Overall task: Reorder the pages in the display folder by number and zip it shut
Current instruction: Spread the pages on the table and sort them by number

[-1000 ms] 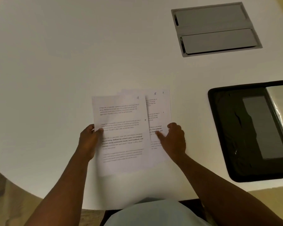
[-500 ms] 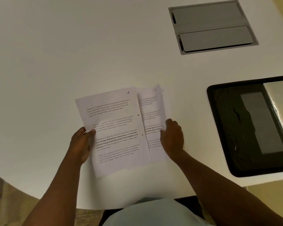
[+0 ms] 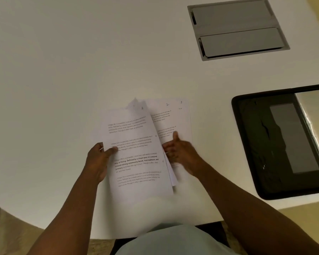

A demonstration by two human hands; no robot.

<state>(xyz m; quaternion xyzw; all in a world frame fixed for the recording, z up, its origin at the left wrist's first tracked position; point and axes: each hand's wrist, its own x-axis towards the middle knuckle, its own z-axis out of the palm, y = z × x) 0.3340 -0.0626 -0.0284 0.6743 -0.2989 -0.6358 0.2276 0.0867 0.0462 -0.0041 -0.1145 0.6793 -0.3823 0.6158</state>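
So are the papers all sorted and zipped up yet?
Not yet. Done: the pages are out of the black folder, which lies open on the table to the right. In hand: the left hand holds the page marked 4, while the right hand handles the sheets beside it, over pages with blurry numbers. Left: finish ordering, put the pages back, zip it.
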